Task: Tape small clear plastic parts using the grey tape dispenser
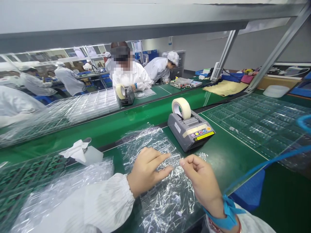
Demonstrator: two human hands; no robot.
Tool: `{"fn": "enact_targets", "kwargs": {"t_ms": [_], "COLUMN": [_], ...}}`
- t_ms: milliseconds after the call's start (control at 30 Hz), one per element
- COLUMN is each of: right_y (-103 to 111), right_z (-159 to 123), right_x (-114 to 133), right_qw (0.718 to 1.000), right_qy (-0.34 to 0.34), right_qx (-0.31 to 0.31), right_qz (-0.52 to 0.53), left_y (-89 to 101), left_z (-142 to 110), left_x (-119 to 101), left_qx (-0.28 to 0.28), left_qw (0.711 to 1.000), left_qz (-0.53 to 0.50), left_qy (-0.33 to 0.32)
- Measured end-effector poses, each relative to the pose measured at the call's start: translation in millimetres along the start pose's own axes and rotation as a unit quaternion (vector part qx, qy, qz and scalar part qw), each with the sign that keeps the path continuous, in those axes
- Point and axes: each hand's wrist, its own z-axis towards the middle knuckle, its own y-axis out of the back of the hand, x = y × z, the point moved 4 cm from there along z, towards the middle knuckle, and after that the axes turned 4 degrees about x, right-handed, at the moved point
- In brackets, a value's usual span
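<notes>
Both hands meet over a spread of crinkled clear film [167, 207] on the green worktop [225, 152], with a small clear plastic piece [175, 159] in the gap between their fingertips. The piece lies to the right of the left hand [148, 168] and to the left of the right hand [204, 178], its longer direction running roughly left to right, from one set of fingertips toward the other. Its right end seems to reach the right thumb, so the right hand looks the nearer by a little, though the glare blurs the piece's edges.

The right hand's grip is a closed pinch of thumb and forefinger, apparently on that right end. The left hand's grip is looser: thumb and forefinger point right and stand clearly apart, with no firm hold visible; whether a fingertip touches the piece I cannot tell.

Just beyond the hands, a grey tape dispenser [189, 136] carries a roll of cream tape [186, 110]. Clear plastic trays [80, 181] lie to the left, near the left sleeve [104, 204], and more flat clear trays [257, 119] cover the far right of the worktop. A blue cord [279, 158] crosses on the right, well apart from the piece.
</notes>
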Motion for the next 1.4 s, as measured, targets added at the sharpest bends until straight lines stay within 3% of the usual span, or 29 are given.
{"fn": "enact_targets", "kwargs": {"t_ms": [433,600,700,800,900,1033,1167,1267,1400], "right_y": [3,17,23,21,21,20,21,21,18], "right_z": [0,-5,-7,-7,-2,3,5,8,16], "right_x": [-1,-2,12,27,31,26,23,25,32], "right_qw": [0.998,0.993,0.975,0.919,0.881,0.860,0.842,0.823,0.806], "right_qy": [0.001,0.049,0.164,0.265,0.292,0.296,0.306,0.310,0.309], "right_qx": [-0.037,-0.089,-0.023,0.090,0.130,0.143,0.146,0.145,0.148], "right_qz": [-0.057,-0.062,-0.148,-0.277,-0.348,-0.390,-0.419,-0.454,-0.482], "left_y": [-0.7,-0.7,-1.1,-1.1,-1.0,-0.9,0.1,3.9,3.9], "left_z": [0,1,0,0,0,0,8,20,40], "left_x": [0,1,1,1,-2,-5,-4,-3,-12], "left_qx": [0.013,0.018,0.022,0.029,0.034,0.038,0.118,0.206,0.280], "left_qw": [0.999,1.000,0.999,0.999,0.998,0.996,0.988,0.969,0.941], "left_qz": [0.008,0.004,0.004,-0.001,-0.003,0.005,0.025,0.084,0.131], "left_qy": [-0.029,-0.025,-0.029,-0.035,-0.050,-0.075,-0.099,-0.108,-0.134]}}
